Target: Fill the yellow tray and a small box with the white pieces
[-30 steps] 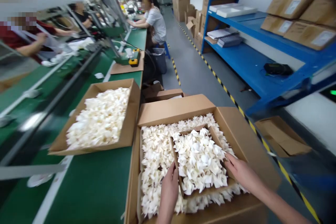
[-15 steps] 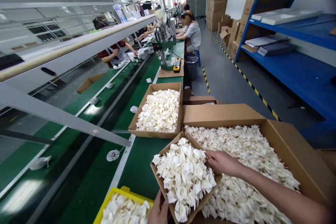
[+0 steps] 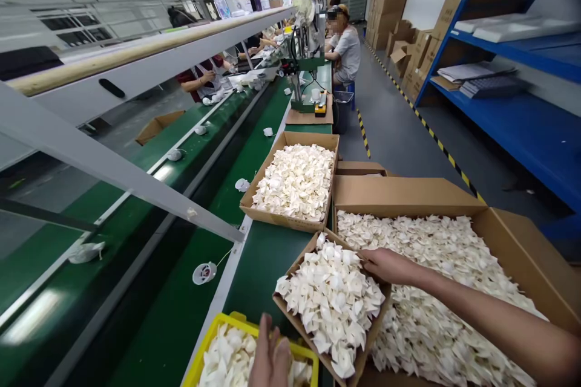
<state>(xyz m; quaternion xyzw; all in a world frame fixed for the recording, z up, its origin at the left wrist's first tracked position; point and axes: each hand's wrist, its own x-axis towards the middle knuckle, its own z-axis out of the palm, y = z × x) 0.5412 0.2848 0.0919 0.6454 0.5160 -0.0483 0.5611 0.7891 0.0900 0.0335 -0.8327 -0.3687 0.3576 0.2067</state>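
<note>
My right hand (image 3: 389, 266) is closed on the right rim of a small cardboard tray (image 3: 297, 321), heaped with thin cream-white pieces (image 3: 333, 299) that look like curled petals or shells. The tray sits at an angle between the green bench and a big carton. Over a yellow plastic bin (image 3: 313, 352) at the bottom, my left hand (image 3: 271, 355) has its fingers stretched out, apart from the tray. Similar pale pieces fill that bin; the hand covers part of them.
A second cardboard tray (image 3: 290, 221) of pieces stands just beyond. The large carton (image 3: 408, 192) on the right is full of them too. White round parts (image 3: 204, 273) lie on the green conveyor (image 3: 181, 296). A slanted grey post (image 3: 149, 178) crosses the left. Farther off, people sit working.
My left hand has let go of the tray's near side and moved over the yellow bin, fingers extended. My right hand stays on the tray's rim. The view has shifted slightly.
</note>
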